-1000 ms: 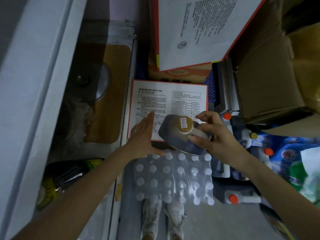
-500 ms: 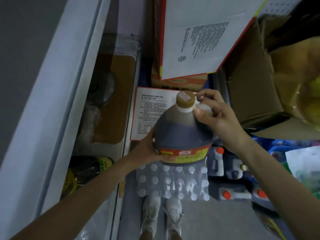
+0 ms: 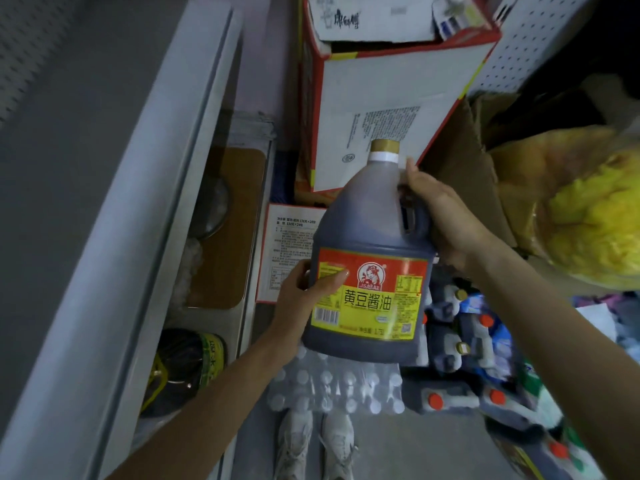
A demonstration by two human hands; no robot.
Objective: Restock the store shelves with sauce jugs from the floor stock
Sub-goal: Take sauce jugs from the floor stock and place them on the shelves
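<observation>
**Both hands on soy sauce jug, held up mid-frame**

Far left: white shelf edge (image 3: 138,202) running diagonally. Beneath it sit a wooden board (image 3: 225,230) and a dark bottle with a green-yellow label (image 3: 187,368).

Left hand (image 3: 304,296) grips the lower left side of the sauce jug (image 3: 370,258), thumb across the red-yellow label, fingers hidden behind.

The jug is upright, off the floor, with dark contents and a gold cap. It is in front of a white-and-red carton (image 3: 398,98) and above a shrink-wrapped pack of bottles (image 3: 332,386). Shoes (image 3: 318,441) show below the pack.

Right hand (image 3: 443,216) is wrapped round the jug's handle, thumb up near the neck.

Right of that: a brown cardboard box (image 3: 464,174), and orange-capped jugs on the floor (image 3: 450,400). Yellow bag (image 3: 595,216) far right.
</observation>
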